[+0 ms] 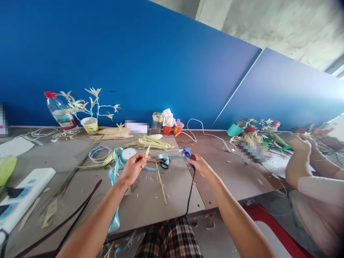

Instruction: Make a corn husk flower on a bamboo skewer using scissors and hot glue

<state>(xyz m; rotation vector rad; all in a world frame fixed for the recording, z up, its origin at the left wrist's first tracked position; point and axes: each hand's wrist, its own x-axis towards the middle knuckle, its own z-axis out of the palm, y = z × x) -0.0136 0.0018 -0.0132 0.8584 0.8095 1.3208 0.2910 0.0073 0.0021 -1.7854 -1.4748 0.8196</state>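
Note:
Between the fingertips of my left hand is a small pale piece of corn husk, pinched upright. My right hand is wrapped round the handle of a blue glue gun, whose nozzle points left toward the husk, apart from it. From the gun a black cord hangs over the table's front edge. Behind and between the hands lie scissors with black handles. A spool of light blue ribbon lies just beyond my left hand, its loose ribbon trailing over the front edge.
Dried husks lie farther back. A yellow cup with husk flowers, a plastic bottle, a glass jar and red cups line the blue partition. A white power strip is at left. Another person's arms work at right.

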